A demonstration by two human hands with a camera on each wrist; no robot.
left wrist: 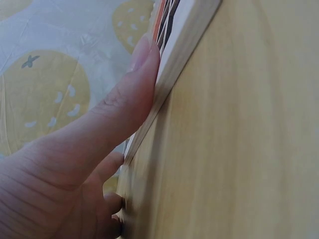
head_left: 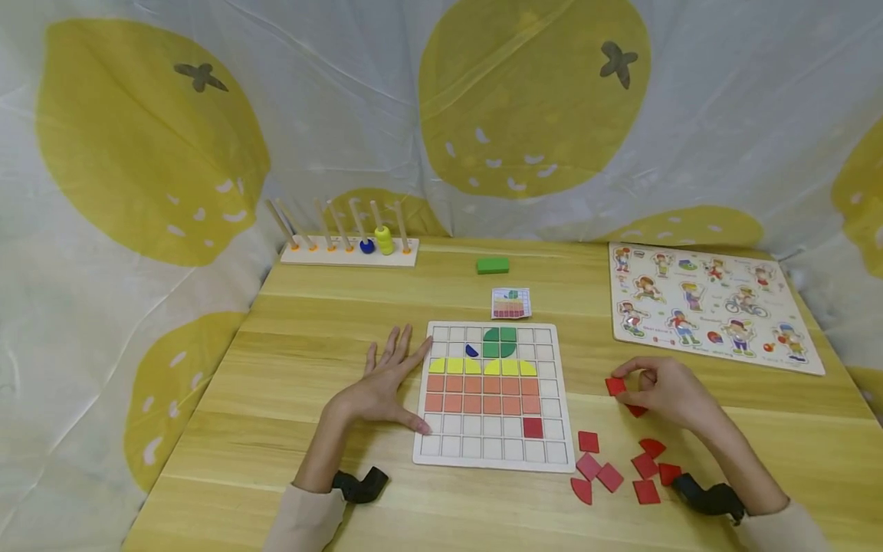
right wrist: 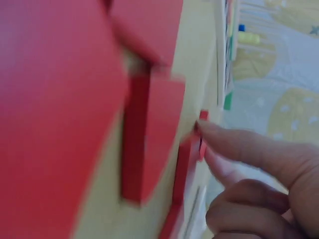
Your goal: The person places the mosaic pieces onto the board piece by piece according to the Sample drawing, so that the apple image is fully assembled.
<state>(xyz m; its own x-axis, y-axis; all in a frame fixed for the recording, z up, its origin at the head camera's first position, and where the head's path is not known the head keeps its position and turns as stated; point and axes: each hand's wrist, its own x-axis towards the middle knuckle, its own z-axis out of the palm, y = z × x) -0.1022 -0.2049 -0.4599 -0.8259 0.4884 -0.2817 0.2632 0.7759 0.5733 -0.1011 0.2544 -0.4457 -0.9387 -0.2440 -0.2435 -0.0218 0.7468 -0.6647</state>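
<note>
My left hand (head_left: 389, 381) lies with fingers spread at the left side of a white grid board (head_left: 472, 447). In the left wrist view, its thumb (left wrist: 130, 82) rests along the board's edge. On the grid are green leaf-like pieces (head_left: 500, 343), a small blue piece (head_left: 472, 350), yellow rounded pieces (head_left: 510, 367), two rows of orange squares (head_left: 483, 394) and one red square (head_left: 533, 428). Right of the board, my right hand (head_left: 672, 391) pinches a red square tile (head_left: 615, 386) between thumb and index finger. Another red piece (head_left: 637, 411) shows partly under the hand.
Several loose red tiles (head_left: 610, 478) lie near the board's lower right corner. Behind the board are a small pattern card (head_left: 511, 303) and a green block (head_left: 493, 266). A peg stand (head_left: 349, 254) with beads is at back left, a picture puzzle board (head_left: 710, 307) at right.
</note>
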